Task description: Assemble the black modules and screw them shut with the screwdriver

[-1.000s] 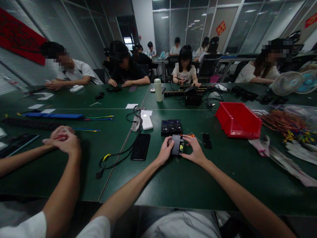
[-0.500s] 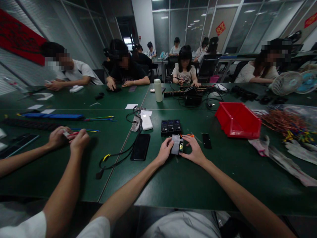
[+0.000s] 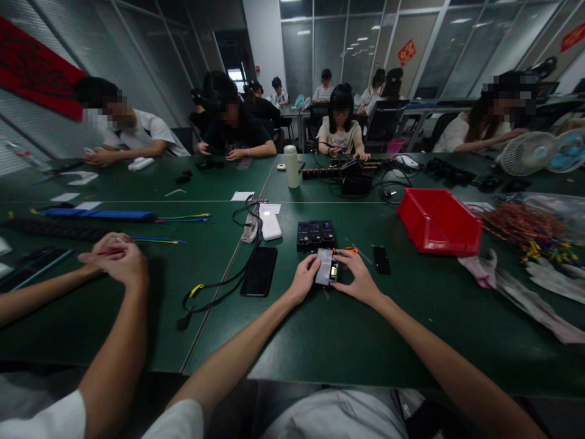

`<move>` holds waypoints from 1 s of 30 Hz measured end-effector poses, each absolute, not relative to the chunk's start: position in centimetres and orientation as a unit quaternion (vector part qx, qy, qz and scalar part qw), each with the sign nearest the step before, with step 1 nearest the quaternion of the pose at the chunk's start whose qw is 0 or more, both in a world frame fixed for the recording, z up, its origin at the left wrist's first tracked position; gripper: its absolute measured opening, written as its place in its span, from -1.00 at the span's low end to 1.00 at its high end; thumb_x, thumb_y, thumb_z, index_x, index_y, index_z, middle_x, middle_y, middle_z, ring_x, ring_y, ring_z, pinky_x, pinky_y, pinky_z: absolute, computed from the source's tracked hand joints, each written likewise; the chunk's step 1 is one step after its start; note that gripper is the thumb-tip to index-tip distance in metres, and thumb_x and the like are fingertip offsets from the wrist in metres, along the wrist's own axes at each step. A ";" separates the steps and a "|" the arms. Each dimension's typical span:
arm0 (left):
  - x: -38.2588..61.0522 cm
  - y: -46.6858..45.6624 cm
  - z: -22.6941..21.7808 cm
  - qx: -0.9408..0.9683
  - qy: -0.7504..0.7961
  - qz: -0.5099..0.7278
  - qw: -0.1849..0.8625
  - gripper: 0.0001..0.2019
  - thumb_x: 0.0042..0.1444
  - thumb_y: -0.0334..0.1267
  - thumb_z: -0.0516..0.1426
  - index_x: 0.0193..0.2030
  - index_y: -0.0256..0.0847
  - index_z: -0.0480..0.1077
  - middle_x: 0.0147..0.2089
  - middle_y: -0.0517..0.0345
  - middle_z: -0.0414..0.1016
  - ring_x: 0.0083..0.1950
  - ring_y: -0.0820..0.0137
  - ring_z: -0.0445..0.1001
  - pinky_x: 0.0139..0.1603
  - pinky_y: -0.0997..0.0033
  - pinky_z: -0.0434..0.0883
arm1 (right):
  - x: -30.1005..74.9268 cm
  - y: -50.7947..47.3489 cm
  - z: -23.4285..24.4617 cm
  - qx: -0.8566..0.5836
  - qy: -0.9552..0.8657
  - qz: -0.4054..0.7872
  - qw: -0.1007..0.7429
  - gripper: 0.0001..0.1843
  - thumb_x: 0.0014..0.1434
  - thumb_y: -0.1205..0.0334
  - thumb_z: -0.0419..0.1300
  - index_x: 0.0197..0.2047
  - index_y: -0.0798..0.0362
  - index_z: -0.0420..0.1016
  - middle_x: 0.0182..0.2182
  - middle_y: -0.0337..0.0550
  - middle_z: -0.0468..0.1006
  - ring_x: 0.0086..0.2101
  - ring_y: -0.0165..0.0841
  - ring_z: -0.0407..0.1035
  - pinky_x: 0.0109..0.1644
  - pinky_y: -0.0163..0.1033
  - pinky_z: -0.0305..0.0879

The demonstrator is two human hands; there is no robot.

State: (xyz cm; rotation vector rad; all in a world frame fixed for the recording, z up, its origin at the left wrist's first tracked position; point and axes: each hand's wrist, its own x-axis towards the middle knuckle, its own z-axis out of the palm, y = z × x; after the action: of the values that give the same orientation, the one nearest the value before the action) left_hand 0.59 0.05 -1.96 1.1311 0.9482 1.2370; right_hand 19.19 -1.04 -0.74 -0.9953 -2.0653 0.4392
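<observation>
Both my hands meet over a small dark electrical module (image 3: 325, 266) with a yellow-green part on its right side, held just above the green table (image 3: 347, 335). My left hand (image 3: 303, 280) grips its left edge with curled fingers. My right hand (image 3: 357, 275) pinches its right side. Just behind it lies a black block of similar modules (image 3: 315, 234), and an orange-handled tool (image 3: 350, 249) pokes out by my right fingers.
A black phone (image 3: 259, 271) and a black cable with a yellow tag (image 3: 205, 292) lie to the left. A thin black strip (image 3: 381, 259), a red bin (image 3: 439, 221) and a heap of coloured wires (image 3: 530, 228) sit to the right. A co-worker's clasped hands (image 3: 116, 256) rest at left.
My hands have barely shifted on the module. The co-worker's hands at left parted, then came together again.
</observation>
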 end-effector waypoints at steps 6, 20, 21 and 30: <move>0.6 0.1 -1.9 0.482 0.402 0.519 0.580 -0.66 0.06 -0.07 0.12 -0.08 -0.22 0.42 -0.12 0.08 0.47 -0.15 0.37 0.39 -0.12 0.45 0.30 | 19.2 -1.0 -0.7 -0.390 -0.816 0.168 0.391 -0.29 -0.08 0.19 0.33 0.16 -0.11 0.22 0.13 -0.02 0.24 0.10 -0.05 0.16 -0.02 0.12 0.32; 0.5 0.0 -1.9 0.491 0.396 0.507 0.588 -0.67 0.05 -0.05 0.12 -0.13 -0.23 0.42 -0.21 0.13 0.46 -0.24 0.43 0.37 -0.20 0.50 0.29 | 19.1 -1.1 -0.8 -0.391 -0.809 0.182 0.400 -0.28 -0.08 0.20 0.33 0.16 -0.11 0.20 0.13 -0.02 0.23 0.09 -0.06 0.17 -0.12 0.04 0.40; 0.5 0.0 -1.9 0.493 0.396 0.504 0.588 -0.67 0.05 -0.05 0.12 -0.14 -0.23 0.42 -0.23 0.13 0.46 -0.25 0.43 0.36 -0.22 0.50 0.29 | 19.1 -1.1 -0.7 -0.390 -0.809 0.182 0.401 -0.28 -0.08 0.20 0.33 0.16 -0.10 0.20 0.13 -0.02 0.23 0.09 -0.07 0.17 -0.12 0.03 0.41; 0.4 0.0 -1.6 0.515 0.404 0.496 0.571 -0.67 0.06 -0.02 0.10 -0.19 -0.25 0.42 -0.27 0.16 0.43 -0.27 0.44 0.34 -0.26 0.52 0.27 | 19.1 -1.2 -0.7 -0.390 -0.808 0.174 0.407 -0.27 -0.09 0.21 0.33 0.16 -0.11 0.20 0.14 -0.04 0.23 0.09 -0.06 0.17 -0.14 0.02 0.41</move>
State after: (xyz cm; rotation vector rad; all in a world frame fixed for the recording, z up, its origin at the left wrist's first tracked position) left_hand 0.41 0.02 -1.61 1.2087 0.9473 1.1647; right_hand 19.12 -1.22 -0.66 -0.9829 -2.0367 0.4382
